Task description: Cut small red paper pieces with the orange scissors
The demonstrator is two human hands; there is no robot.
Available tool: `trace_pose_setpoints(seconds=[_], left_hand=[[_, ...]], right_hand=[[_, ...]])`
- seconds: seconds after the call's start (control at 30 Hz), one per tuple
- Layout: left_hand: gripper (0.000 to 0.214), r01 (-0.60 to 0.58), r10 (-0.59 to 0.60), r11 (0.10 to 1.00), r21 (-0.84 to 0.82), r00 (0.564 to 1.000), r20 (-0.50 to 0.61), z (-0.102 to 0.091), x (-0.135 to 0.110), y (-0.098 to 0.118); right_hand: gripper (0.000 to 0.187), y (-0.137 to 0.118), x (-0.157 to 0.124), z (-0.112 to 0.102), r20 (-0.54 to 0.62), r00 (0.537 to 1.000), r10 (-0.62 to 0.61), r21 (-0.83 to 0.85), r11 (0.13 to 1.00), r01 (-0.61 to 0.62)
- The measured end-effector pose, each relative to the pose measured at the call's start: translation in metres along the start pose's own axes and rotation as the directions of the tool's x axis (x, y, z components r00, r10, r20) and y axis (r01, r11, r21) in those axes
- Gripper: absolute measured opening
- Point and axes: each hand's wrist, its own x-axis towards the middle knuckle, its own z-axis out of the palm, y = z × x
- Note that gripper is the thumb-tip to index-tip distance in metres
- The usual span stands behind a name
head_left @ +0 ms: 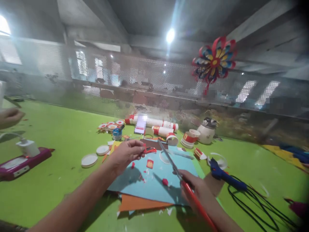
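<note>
My left hand [129, 153] pinches a small red paper piece [151, 150] between thumb and fingertips, above a light blue paper sheet [154, 180]. In my right hand [196, 187] is a pair of long scissors [170, 158] with red handles, their blades pointing up and away from me. The blades look closed or nearly so, and stand apart from the red piece. On the blue sheet lie a red and gold paper square [150, 164], a crumpled red scrap [165, 182] and several tiny red bits.
A blue glue gun [224, 175] with a looping black cord lies at right. Paper cups [189, 139], a white jug [207, 131], a phone [140, 124] and white-and-red tubes stand behind. White lids [89, 160] and a purple power strip [26, 162] are left, near another person's hand [11, 117].
</note>
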Motion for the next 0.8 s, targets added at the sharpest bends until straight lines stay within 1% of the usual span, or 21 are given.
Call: trace_pose_setpoints(seconds=[0.1,0.17,0.23,0.33,0.47,0.57,0.7,0.8], left_hand=[[0.016,-0.034,0.032,0.998,-0.05,0.999,-0.036,-0.007,0.0,0.002],[0.015,-0.052,0.048,0.996,-0.069,0.997,-0.058,-0.008,0.0,0.004],[0.015,-0.063,0.056,0.994,-0.094,0.996,-0.076,-0.007,-0.003,0.007],[0.016,-0.075,0.063,0.99,-0.119,0.992,-0.107,-0.004,-0.006,0.011],[0.018,-0.092,0.069,0.983,-0.156,0.987,-0.147,-0.001,-0.008,0.011],[0.018,-0.119,0.088,0.977,-0.179,0.981,-0.173,-0.001,-0.006,0.011],[0.018,-0.157,0.12,0.973,-0.171,0.97,-0.211,-0.001,-0.005,0.01],[0.019,-0.134,0.104,0.979,-0.151,0.976,-0.193,0.002,-0.007,0.008]], right_hand=[[0.024,0.0,-0.003,0.005,0.048,0.997,-0.056,0.03,0.998,0.055],[0.025,-0.001,-0.007,0.007,0.077,0.994,-0.078,0.035,0.997,0.075],[0.03,-0.005,-0.012,0.009,0.072,0.995,-0.068,0.02,0.998,0.067],[0.034,-0.02,-0.016,0.01,0.064,0.997,-0.041,0.001,0.999,0.041],[0.031,-0.045,-0.011,0.009,0.118,0.993,-0.032,-0.013,0.999,0.034],[0.029,-0.054,-0.006,0.009,0.157,0.987,-0.044,-0.011,0.999,0.047],[0.031,-0.05,-0.006,0.012,0.085,0.996,0.003,-0.005,1.0,-0.003],[0.033,-0.044,-0.008,0.014,0.034,0.999,-0.012,0.027,1.0,0.011]])
